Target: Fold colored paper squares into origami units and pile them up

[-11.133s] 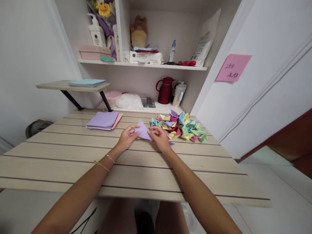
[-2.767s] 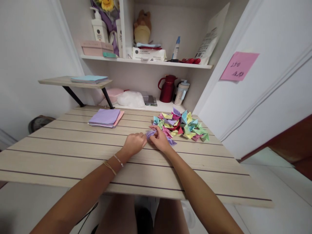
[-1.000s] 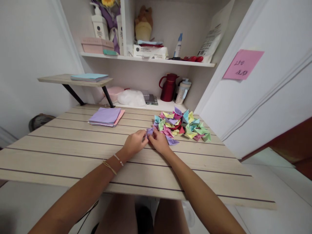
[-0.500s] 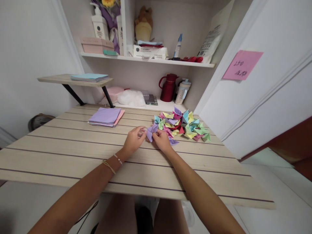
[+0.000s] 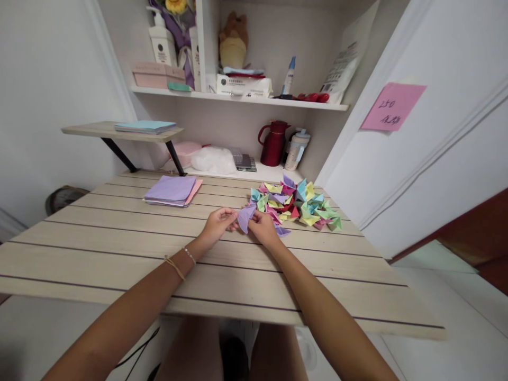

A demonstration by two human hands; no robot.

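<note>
Between my two hands is a purple folded paper boat (image 5: 246,217), held just above the wooden table. My left hand (image 5: 218,224) pinches its left edge, thumb on the near side. On the opposite edge my right hand (image 5: 263,226) is closed with thumb and fingers on the paper. Close beyond my right hand lies a heap of folded paper boats (image 5: 309,206) in green, yellow, pink, blue and purple. One purple boat (image 5: 282,232) rests just beside my right hand. Some fingertips are hidden behind the paper.
A stack of purple and pink paper sheets (image 5: 171,189) lies at the table's back left. Blue sheets (image 5: 145,126) sit on a small raised shelf (image 5: 95,130). A red jug (image 5: 273,144) and a pale tumbler (image 5: 297,150) stand behind the table (image 5: 246,286).
The purple boat has turned slightly and now shows a flatter, pointed face. My left fingers have shifted their hold on its edge. My right hand has barely moved.
</note>
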